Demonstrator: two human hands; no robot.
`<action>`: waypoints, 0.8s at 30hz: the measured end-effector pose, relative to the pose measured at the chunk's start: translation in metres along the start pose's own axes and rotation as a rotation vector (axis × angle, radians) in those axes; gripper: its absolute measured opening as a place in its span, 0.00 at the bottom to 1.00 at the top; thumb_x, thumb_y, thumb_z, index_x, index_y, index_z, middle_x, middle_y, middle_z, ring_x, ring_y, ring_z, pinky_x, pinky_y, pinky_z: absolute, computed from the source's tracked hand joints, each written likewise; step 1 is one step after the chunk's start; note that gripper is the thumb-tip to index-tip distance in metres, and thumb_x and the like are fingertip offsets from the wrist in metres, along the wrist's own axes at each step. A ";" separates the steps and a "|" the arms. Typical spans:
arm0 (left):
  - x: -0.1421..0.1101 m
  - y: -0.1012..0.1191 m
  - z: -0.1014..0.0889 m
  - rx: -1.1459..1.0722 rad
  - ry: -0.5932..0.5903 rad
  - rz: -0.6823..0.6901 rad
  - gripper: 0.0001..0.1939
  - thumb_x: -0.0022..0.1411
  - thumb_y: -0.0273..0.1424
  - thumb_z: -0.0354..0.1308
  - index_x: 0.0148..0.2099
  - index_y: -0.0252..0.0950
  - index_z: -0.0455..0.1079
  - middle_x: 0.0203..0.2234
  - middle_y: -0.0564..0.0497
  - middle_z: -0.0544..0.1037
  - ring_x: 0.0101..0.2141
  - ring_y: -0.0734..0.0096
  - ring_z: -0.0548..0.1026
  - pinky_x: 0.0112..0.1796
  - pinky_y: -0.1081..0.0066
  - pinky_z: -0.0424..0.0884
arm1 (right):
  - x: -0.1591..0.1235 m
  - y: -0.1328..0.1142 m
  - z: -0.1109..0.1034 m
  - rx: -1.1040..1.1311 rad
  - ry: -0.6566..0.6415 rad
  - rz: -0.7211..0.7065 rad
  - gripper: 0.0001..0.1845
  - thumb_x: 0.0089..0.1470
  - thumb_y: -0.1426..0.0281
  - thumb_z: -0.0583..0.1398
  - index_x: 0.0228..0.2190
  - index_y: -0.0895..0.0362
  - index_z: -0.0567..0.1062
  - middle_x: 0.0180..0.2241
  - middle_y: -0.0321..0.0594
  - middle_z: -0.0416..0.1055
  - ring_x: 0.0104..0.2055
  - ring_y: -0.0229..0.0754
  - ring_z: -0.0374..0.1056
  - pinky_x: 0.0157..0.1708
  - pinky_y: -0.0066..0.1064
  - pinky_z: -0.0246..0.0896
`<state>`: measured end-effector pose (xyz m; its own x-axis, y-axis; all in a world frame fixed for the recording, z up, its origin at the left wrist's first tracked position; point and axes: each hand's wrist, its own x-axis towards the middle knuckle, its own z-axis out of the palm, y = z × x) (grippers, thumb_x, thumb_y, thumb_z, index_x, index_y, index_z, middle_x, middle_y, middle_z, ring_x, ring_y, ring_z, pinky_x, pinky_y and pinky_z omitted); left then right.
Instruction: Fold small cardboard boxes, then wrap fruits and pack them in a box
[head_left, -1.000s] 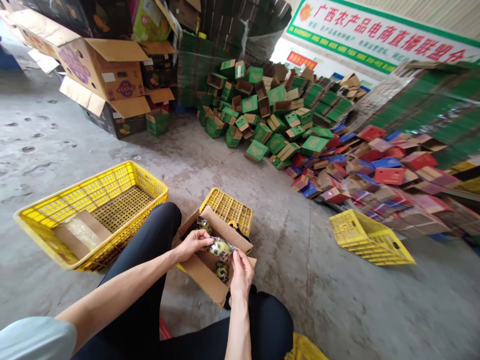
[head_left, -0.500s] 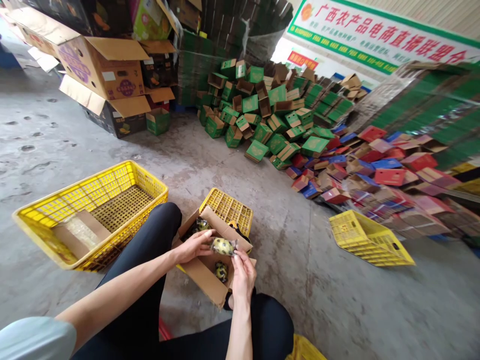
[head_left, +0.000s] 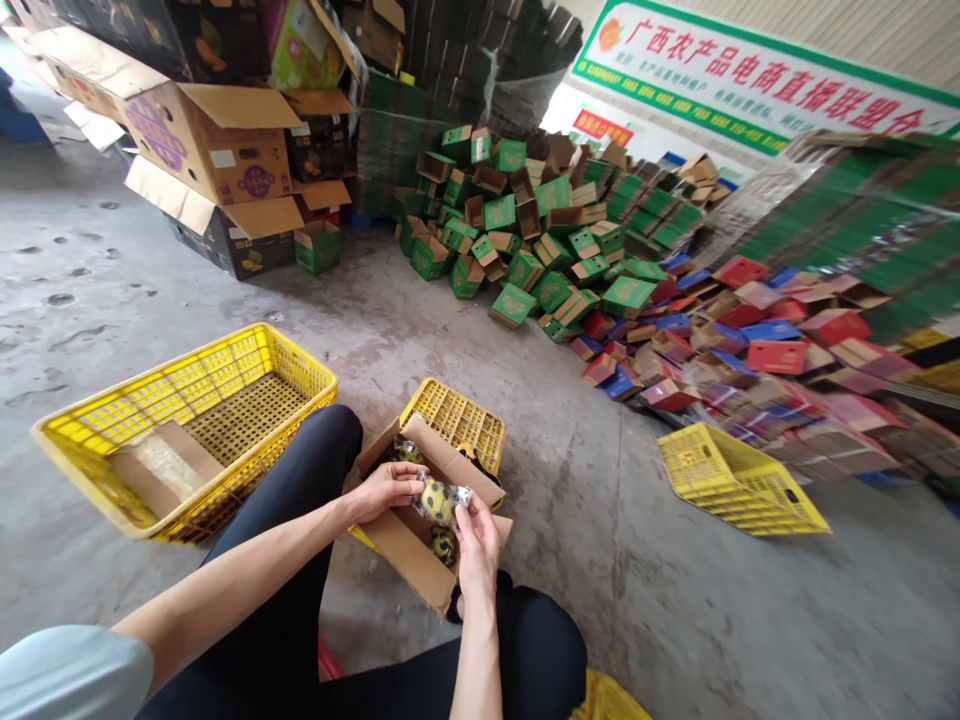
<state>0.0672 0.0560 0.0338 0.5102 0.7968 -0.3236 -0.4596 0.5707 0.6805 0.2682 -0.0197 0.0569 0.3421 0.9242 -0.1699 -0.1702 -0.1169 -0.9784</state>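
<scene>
Between my two hands, over an open cardboard box [head_left: 409, 560], is a round yellow-green piece with dark spots in a clear plastic wrapper [head_left: 437, 501]; its exact kind is unclear. The fingers of my left hand [head_left: 386, 490] pinch the wrapper's left end. At the other end, my right hand [head_left: 478, 540] grips the plastic between thumb and fingers. Inside the box lie a similar wrapped spotted piece [head_left: 443, 545] near the right hand and another wrapped piece [head_left: 406, 452] by the far left corner, partly hidden by the left hand.
The box rests on an upturned yellow crate [head_left: 457, 422] between my legs. To the left is a larger yellow crate [head_left: 225, 357] holding a flat cardboard piece [head_left: 169, 462]. Another yellow crate [head_left: 731, 485] lies at right. Heaped green boxes [head_left: 551, 285] and red-blue boxes [head_left: 776, 355] spread beyond.
The wrapped piece has turned and shifted slightly left between my hands. My right hand has moved a little left and up, and more of the wrapper's clear plastic shows.
</scene>
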 end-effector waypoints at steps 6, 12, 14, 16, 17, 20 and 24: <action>-0.004 0.001 0.005 0.100 -0.005 0.019 0.25 0.44 0.42 0.80 0.39 0.31 0.80 0.39 0.43 0.84 0.35 0.66 0.80 0.41 0.68 0.74 | 0.002 0.007 -0.003 0.014 0.059 0.043 0.23 0.47 0.54 0.71 0.41 0.55 0.80 0.40 0.45 0.83 0.43 0.52 0.78 0.44 0.39 0.73; -0.003 0.004 0.010 0.104 0.050 0.031 0.25 0.42 0.44 0.80 0.32 0.31 0.77 0.42 0.41 0.84 0.38 0.64 0.81 0.43 0.66 0.75 | 0.005 0.003 -0.002 0.208 0.048 0.045 0.14 0.48 0.58 0.70 0.35 0.50 0.78 0.39 0.41 0.81 0.42 0.49 0.77 0.44 0.41 0.72; -0.002 0.003 0.012 0.081 0.040 0.039 0.24 0.42 0.43 0.81 0.32 0.31 0.77 0.41 0.42 0.84 0.37 0.65 0.81 0.44 0.65 0.75 | 0.007 0.002 -0.002 0.240 0.049 0.041 0.14 0.49 0.58 0.70 0.35 0.49 0.77 0.39 0.41 0.80 0.43 0.49 0.76 0.45 0.42 0.72; 0.000 0.003 0.013 0.062 0.031 0.045 0.25 0.41 0.43 0.81 0.32 0.31 0.77 0.40 0.43 0.84 0.36 0.66 0.80 0.43 0.65 0.76 | 0.008 0.002 -0.003 0.229 0.064 0.036 0.15 0.49 0.57 0.69 0.35 0.50 0.76 0.39 0.41 0.80 0.43 0.49 0.76 0.45 0.42 0.71; 0.000 0.002 0.014 0.056 0.031 0.048 0.25 0.42 0.43 0.81 0.32 0.31 0.76 0.39 0.44 0.84 0.35 0.67 0.80 0.43 0.65 0.76 | 0.009 0.002 -0.003 0.218 0.073 0.033 0.15 0.49 0.56 0.69 0.36 0.50 0.76 0.40 0.41 0.80 0.44 0.49 0.76 0.45 0.42 0.71; 0.003 0.001 0.013 0.066 0.042 0.045 0.25 0.43 0.44 0.80 0.33 0.31 0.75 0.33 0.47 0.82 0.32 0.70 0.79 0.40 0.68 0.75 | 0.009 0.003 -0.005 0.195 0.100 0.037 0.16 0.48 0.56 0.70 0.36 0.50 0.76 0.40 0.42 0.80 0.42 0.48 0.76 0.41 0.39 0.71; 0.003 0.000 0.011 0.099 0.069 0.034 0.25 0.47 0.45 0.78 0.34 0.32 0.73 0.29 0.52 0.78 0.28 0.74 0.76 0.35 0.72 0.74 | 0.009 0.005 -0.007 0.169 0.122 0.055 0.17 0.47 0.57 0.71 0.35 0.51 0.77 0.37 0.41 0.80 0.38 0.46 0.76 0.37 0.36 0.71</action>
<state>0.0770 0.0561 0.0401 0.4427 0.8293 -0.3411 -0.4005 0.5232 0.7523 0.2766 -0.0145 0.0502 0.4358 0.8658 -0.2460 -0.3406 -0.0943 -0.9355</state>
